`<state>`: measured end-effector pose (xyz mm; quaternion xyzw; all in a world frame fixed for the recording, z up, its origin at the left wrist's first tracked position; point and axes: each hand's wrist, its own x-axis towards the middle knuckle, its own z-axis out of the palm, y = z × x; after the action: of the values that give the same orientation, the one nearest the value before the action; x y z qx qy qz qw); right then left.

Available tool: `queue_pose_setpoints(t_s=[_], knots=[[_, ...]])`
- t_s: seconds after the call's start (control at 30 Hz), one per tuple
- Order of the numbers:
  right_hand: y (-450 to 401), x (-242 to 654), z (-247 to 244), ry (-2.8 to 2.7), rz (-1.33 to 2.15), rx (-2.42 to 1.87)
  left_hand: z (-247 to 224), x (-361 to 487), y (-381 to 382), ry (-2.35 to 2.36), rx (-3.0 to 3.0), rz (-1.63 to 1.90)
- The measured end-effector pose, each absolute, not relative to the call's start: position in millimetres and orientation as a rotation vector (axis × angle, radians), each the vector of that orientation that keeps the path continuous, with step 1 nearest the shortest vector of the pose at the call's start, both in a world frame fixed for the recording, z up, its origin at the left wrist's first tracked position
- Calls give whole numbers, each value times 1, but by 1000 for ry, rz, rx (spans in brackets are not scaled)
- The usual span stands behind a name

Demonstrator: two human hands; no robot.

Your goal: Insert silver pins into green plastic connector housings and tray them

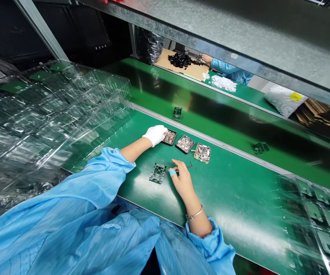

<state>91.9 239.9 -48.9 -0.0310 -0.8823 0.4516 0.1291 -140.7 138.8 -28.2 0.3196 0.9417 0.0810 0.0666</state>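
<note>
Evidently, the nearest circuit board [157,173] lies flat on the green bench [227,191], just beside the right hand [181,177] with nothing visible pinning it, so a brush of the fingers could slide it askew. Those fingers are loosely curled; whether they pinch anything cannot be told, nor whether the bent rod [190,164] beyond them is held or merely lying there. If held, a slip could scratch the board. The bracelet [195,214] on that wrist might also knock it if the arm swings across. Farther off, the gloved left hand [155,135] is at the left tray [167,144] of tiny metal bits, its fingertips too hidden to show any grip. Snagging the rim could tip it, and spilled bits might mix with those in the middle tray [181,150] nearby.
</note>
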Motion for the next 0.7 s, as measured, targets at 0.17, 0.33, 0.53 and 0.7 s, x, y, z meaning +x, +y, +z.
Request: queue_pose_setpoints(t_s=[0.17,0.33,0.53,0.7], knots=[[240,92,-48,-2578,1324,-93,-27,-139,142,2833,971,276],[239,92,-47,-2565,1313,-92,-29,-143,137,2866,935,437],[240,91,-49,-2556,1332,-81,-21,-142,128,2819,928,689],[238,90,-47,-2522,1345,-156,-2,-104,117,2660,1018,915]])
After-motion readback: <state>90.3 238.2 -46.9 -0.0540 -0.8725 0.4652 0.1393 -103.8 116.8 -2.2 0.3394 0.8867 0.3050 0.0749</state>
